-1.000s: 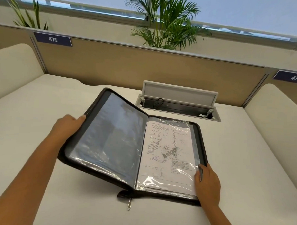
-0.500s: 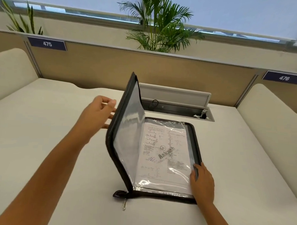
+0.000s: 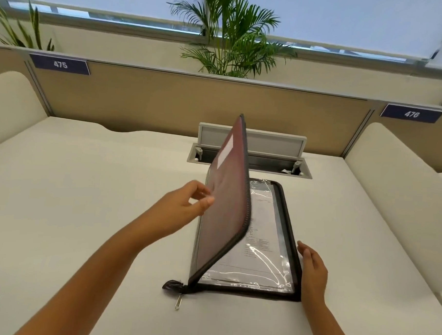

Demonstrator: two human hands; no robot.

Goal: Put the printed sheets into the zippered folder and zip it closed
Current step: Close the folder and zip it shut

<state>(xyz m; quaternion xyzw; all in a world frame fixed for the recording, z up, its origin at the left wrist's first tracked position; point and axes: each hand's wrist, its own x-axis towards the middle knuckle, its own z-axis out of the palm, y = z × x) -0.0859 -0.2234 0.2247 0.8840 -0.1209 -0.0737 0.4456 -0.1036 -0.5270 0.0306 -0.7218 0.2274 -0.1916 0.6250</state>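
Centre frame, zippered folder [image 3: 223,205] lies on table [image 3: 87,187], cover half raised over printed sheets [image 3: 264,247]. Left hand [image 3: 185,208] w/ fingers loosely spread, tips on cover's outer face. Right hand [image 3: 311,270] flat, open, at folder's right edge. Labels: 475 [image 3: 60,64] upper left, 476 [image 3: 411,114] right.

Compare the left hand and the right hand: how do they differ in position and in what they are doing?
The left hand is raised beside the folder's tilted cover, fingers at its outer face; the right hand lies low by the flat half's right edge. The left hand's fingers curl; the right hand's fingers are straighter. Both are bare, and neither holds the zipper pull.
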